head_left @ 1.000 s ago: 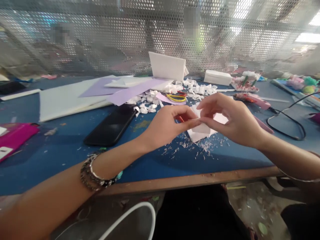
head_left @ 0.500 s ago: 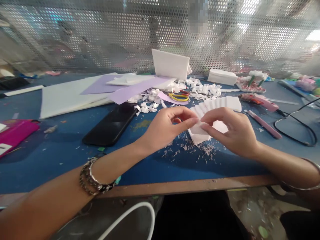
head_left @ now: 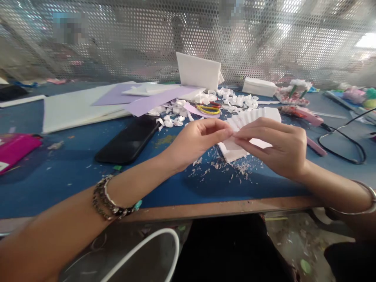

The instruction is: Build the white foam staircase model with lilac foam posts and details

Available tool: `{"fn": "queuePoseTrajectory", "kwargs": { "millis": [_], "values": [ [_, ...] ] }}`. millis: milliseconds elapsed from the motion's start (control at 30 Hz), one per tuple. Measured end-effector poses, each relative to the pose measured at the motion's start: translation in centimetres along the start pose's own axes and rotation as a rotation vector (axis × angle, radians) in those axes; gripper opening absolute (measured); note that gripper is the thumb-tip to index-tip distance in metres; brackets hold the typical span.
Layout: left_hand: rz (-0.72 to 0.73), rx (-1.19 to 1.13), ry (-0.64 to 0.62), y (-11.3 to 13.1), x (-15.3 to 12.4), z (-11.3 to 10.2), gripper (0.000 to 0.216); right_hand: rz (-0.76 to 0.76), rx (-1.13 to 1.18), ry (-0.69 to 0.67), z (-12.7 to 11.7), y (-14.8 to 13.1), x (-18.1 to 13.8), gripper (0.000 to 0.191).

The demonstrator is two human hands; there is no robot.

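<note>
Our left hand [head_left: 198,144] and right hand [head_left: 277,147]: fingers pinched together; contents unclear. White paper [head_left: 254,114], beneath and just beyond the hands: we judge it light, soft, easily creased, best taken by edges.

The left hand [head_left: 196,145] and right hand [head_left: 276,147] are bare, as are the visible forearms [head_left: 73,217]. Toward the left, dark, mottled beaded bracelets [head_left: 99,201] circle one wrist, with a slim silvery band [head_left: 107,192] beside them and a small turquoise piece [head_left: 138,205]. A smooth, rounded silvery bangle [head_left: 373,203] rings the other wrist at right. Plain black clothing [head_left: 232,250] covers the lap at the near side.
</note>
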State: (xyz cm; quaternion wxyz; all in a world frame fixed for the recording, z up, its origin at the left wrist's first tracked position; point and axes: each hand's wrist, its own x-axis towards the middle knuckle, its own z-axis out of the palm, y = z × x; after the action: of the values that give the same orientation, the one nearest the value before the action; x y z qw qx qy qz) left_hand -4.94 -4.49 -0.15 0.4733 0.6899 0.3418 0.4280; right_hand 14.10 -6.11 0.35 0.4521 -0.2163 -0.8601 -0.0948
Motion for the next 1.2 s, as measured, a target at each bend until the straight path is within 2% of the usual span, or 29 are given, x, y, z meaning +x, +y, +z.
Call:
{"fn": "queuePoseTrajectory", "kwargs": {
  "millis": [200, 500, 700, 933, 1200],
  "values": [
    [-0.047, -0.155, -0.009, -0.1, 0.0, 0.2, 0.023, -0.030, -0.038, 0.033, 0.2, 0.2, -0.1, 0.008],
    [-0.110, -0.069, -0.070, -0.4, 0.7, 0.2, 0.021, -0.105, -0.106, 0.019, 0.0, 1.1, -0.6, 0.010],
    [-0.083, -0.077, -0.049, 0.1, 1.5, 1.4, 0.020, -0.150, -0.155, -0.020, -0.7, 2.2, -0.5, 0.011],
    [-0.056, -0.110, -0.021, -0.2, 2.1, 1.6, 0.028, -0.086, 0.030, -0.031, -0.5, 3.4, -0.6, 0.009],
    [-0.076, -0.173, -0.021, -0.1, 1.5, 1.0, 0.024, -0.027, 0.138, -0.030, -0.9, 2.6, -0.4, 0.013]
  ]
}}
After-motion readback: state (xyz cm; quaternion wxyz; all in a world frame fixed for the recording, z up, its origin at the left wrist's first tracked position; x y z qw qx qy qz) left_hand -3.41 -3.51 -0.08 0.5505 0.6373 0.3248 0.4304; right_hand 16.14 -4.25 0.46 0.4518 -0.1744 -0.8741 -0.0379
